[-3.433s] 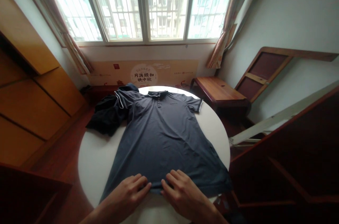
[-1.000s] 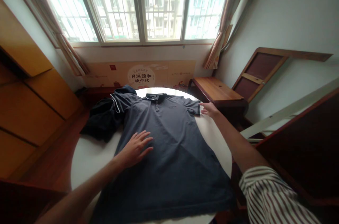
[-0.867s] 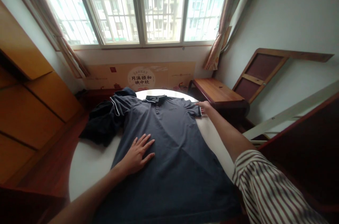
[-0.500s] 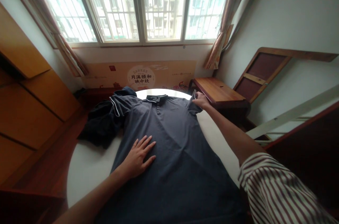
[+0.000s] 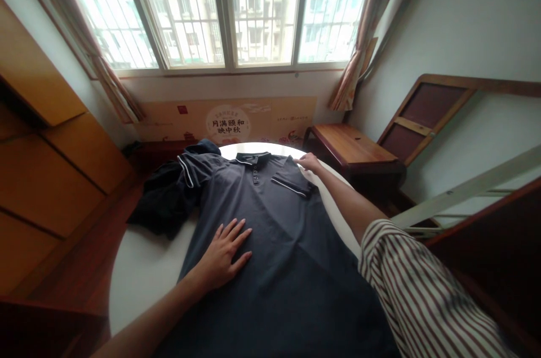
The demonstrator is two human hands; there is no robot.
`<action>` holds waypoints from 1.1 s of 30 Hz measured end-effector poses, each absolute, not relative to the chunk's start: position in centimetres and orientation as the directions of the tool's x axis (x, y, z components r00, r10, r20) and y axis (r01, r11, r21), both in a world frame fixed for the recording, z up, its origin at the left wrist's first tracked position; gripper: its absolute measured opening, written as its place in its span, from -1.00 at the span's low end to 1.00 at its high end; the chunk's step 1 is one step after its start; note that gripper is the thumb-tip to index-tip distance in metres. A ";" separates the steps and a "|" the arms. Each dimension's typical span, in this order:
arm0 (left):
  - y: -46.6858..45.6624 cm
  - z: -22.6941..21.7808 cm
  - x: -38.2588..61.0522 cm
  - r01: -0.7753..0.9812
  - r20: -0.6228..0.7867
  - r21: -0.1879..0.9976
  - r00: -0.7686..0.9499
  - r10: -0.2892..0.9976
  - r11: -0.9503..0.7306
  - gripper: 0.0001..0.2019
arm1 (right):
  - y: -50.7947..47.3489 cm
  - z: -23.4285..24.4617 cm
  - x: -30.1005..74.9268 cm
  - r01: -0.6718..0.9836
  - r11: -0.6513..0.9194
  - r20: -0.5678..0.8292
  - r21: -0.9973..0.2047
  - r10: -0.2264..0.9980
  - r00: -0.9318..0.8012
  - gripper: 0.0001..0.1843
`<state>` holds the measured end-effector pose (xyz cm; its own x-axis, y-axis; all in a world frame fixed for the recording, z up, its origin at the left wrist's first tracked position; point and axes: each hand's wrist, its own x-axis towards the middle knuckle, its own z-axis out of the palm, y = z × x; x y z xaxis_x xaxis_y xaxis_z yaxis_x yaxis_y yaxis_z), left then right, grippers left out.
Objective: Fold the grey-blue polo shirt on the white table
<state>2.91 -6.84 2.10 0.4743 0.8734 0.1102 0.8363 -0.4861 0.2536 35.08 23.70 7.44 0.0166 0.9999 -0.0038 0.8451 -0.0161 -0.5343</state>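
Observation:
A dark grey polo shirt [image 5: 270, 245] lies face up on a round white table [image 5: 143, 268], collar toward the window. My left hand [image 5: 226, 253] rests flat on the shirt's left chest, fingers spread. My right hand [image 5: 310, 162] reaches across to the shirt's right shoulder, fingers extended on the fabric. The right sleeve [image 5: 291, 184], with its white-trimmed cuff, lies folded inward over the chest. The left sleeve [image 5: 191, 168] still spreads out toward a dark garment.
A dark crumpled garment [image 5: 163, 200] hangs over the table's far left edge. A low wooden bench [image 5: 350, 149] stands to the right, orange wooden cabinets [image 5: 51, 177] to the left. A printed cardboard panel [image 5: 228, 119] leans under the window.
My right hand took the right sleeve at its outer edge and carried it inward, so it now lies folded over the chest. The left hand stayed pressed flat on the shirt.

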 end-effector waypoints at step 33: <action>6.7 11.3 -6.6 0.789 0.249 0.370 -0.593 0.766 0.491 -0.26 | -5.4 3.9 24.4 0.272 0.915 0.225 -0.298 0.344 -0.912 -0.46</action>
<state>-6.60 6.74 11.25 -0.5932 0.7655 0.2493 0.7888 0.4907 0.3700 24.37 -5.45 3.85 -0.9116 0.3444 0.2245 0.2724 0.9150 -0.2976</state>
